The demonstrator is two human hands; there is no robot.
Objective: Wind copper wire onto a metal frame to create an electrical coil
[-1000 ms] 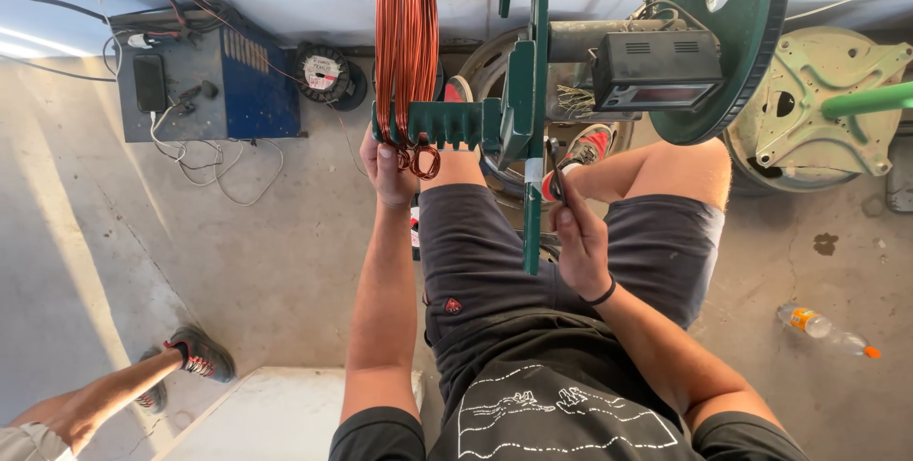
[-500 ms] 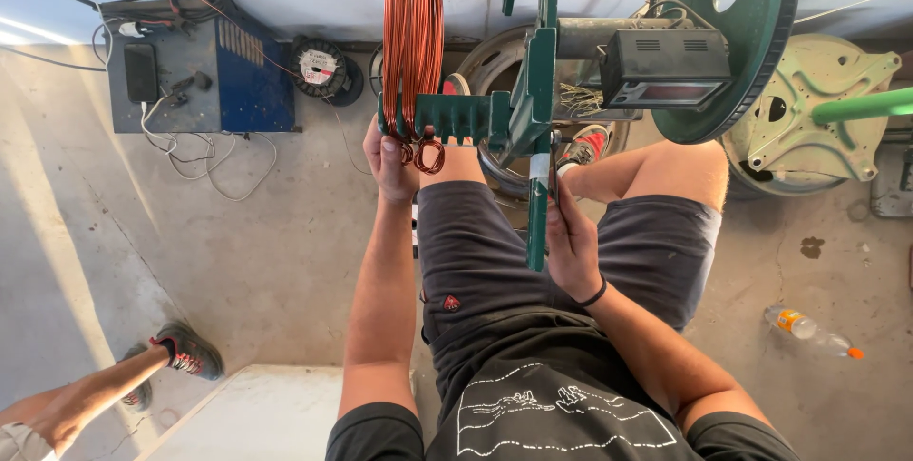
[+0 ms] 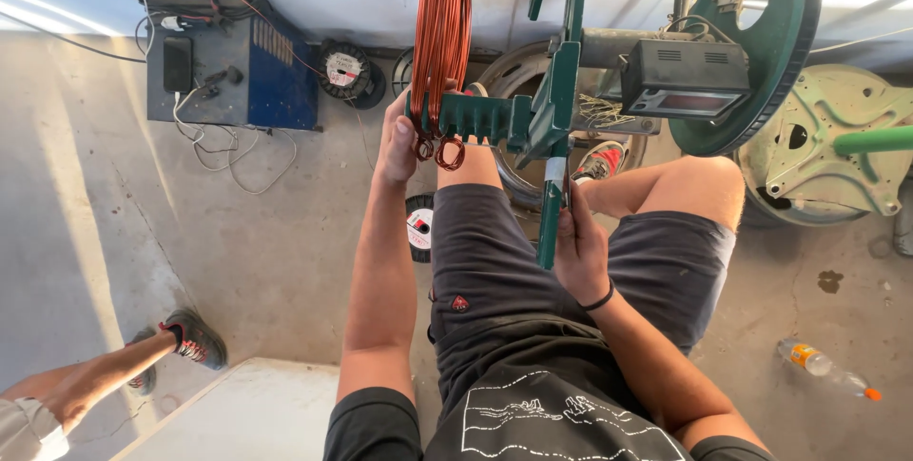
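A hank of copper wire [image 3: 441,33] hangs over the toothed green former [image 3: 475,117] of a coil-winding machine in front of me. My left hand [image 3: 398,142] rests against the wire's lower loops at the former's left end, fingers closed around them. My right hand [image 3: 578,250] grips the lower end of the green upright bar [image 3: 552,204] just below the former. A grey counter box [image 3: 687,78] and a large green wheel [image 3: 761,42] sit on the machine's right side. I am seated, knees apart under the frame.
A blue box with cables [image 3: 233,61] stands on the concrete floor at left, with wire spools [image 3: 347,71] beside it. Another person's leg and shoe [image 3: 195,337] show at lower left. A plastic bottle [image 3: 823,368] lies at right. A pale green disc [image 3: 837,142] sits beyond.
Both hands have stayed on the wire and the bar. The view has shifted slightly; the other person's foot sits a little further right.
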